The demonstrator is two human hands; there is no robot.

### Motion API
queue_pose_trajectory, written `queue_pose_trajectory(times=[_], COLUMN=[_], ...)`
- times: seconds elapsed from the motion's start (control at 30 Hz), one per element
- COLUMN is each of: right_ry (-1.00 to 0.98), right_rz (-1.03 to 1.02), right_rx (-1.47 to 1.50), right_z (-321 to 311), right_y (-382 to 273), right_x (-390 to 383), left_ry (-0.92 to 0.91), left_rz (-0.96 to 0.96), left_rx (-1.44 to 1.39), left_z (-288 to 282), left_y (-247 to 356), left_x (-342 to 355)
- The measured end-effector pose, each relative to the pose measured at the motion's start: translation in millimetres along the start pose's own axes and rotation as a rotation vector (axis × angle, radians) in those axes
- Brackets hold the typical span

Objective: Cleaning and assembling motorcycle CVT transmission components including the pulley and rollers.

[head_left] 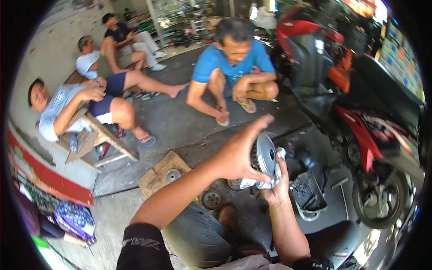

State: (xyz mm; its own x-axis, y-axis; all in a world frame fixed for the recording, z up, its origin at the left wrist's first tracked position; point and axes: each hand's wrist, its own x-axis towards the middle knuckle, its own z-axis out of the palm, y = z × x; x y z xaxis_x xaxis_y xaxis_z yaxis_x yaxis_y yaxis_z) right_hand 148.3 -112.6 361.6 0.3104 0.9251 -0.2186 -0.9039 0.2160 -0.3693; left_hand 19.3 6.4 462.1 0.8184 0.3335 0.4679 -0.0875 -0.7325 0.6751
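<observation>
Our left hand (238,156) spreads wide around the disc's (266,155) left edge; our right hand (276,191) holds cloth (276,174) at its lower right rim. We have it raised, floor (175,123) stretching beyond, tray (315,209) near its right.

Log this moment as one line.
Left hand: spread around round metal part | Right hand: holding white cloth at its edge | Nearby: grey tray

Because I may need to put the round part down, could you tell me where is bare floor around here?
Pale concrete looks bare between the brown sheet and the patterned bag; dark floor too, between the sheet and the crouching person. It is crowded around the metal discs and the grey tray.
</observation>
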Motion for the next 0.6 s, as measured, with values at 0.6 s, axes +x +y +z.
queue_pose_trajectory(times=[0.6], right_ry=[0.018], right_rz=[-0.712], right_rx=[-0.522], right_z=[-24], right_y=[-55], right_x=[-46], left_ry=[0.459], left_rz=[-0.494], left_rx=[-1.470], left_z=[112], left_y=[-26], left_x=[-46])
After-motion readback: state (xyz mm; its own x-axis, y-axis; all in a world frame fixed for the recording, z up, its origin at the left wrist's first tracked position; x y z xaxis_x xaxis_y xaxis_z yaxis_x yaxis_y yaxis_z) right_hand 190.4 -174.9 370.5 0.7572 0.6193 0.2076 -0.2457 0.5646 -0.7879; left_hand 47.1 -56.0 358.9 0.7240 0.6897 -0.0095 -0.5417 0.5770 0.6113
